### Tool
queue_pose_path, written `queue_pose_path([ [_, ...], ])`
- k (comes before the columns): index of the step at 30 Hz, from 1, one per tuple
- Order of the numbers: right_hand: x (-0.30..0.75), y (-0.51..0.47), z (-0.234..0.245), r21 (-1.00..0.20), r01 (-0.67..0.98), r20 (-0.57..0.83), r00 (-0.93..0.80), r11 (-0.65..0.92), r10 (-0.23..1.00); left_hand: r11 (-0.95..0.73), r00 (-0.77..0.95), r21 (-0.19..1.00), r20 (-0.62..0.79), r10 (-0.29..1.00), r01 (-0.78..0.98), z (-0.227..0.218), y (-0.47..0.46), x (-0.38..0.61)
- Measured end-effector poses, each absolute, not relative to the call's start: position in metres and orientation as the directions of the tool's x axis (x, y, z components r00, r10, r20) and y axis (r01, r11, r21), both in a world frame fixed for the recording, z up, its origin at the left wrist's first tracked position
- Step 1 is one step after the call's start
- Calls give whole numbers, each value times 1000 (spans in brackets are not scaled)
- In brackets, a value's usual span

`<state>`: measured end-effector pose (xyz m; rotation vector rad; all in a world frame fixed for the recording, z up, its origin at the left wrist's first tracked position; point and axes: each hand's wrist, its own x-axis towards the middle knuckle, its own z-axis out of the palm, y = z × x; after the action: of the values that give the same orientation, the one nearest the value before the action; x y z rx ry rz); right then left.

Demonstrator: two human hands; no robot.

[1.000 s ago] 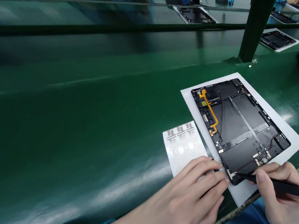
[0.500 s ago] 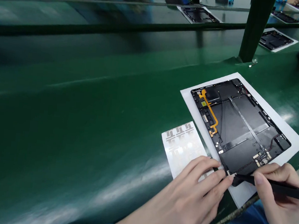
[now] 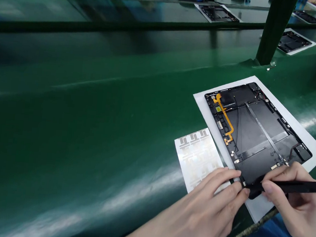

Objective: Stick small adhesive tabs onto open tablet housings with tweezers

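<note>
Right hand (image 3: 297, 206), now shifted farther over the near corner of the opened tablet housing (image 3: 256, 143), pinches a black probe (image 3: 302, 187) against its edge, while the flat-fingered left hand (image 3: 193, 215) steadies that corner, the housing resting on a white sheet (image 3: 261, 206) near the bench's (image 3: 90, 127) front edge.

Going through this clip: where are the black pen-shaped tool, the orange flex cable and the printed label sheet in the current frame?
Black pen-shaped tool (image 3: 302, 186): head view, on its shaft.
Orange flex cable (image 3: 225, 117): head view, on its middle run.
Printed label sheet (image 3: 197, 156): head view, near its centre.
</note>
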<state>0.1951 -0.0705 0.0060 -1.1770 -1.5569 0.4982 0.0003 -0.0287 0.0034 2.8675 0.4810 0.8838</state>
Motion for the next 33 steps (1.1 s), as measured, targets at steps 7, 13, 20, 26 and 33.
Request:
queue_pose_path([
  [7, 193, -72, 4, -778, 468, 503, 66, 418, 862, -947, 779, 169, 539, 320, 272, 8, -29, 2],
  [13, 191, -75, 2, -856, 357, 463, 209, 374, 861, -933, 740, 243, 569, 358, 264, -3, -26, 2],
  [20, 192, -73, 1, -843, 393, 467, 195, 368, 862, -922, 682, 177, 628, 374, 343, -14, -26, -1],
  [26, 191, -72, 3, -833, 413, 474, 190, 368, 860, -916, 670, 148, 641, 376, 373, -16, -26, 2],
  [33, 193, -77, -4, -769, 455, 547, 105, 449, 830, -916, 657, 133, 658, 368, 379, -17, -26, 3],
])
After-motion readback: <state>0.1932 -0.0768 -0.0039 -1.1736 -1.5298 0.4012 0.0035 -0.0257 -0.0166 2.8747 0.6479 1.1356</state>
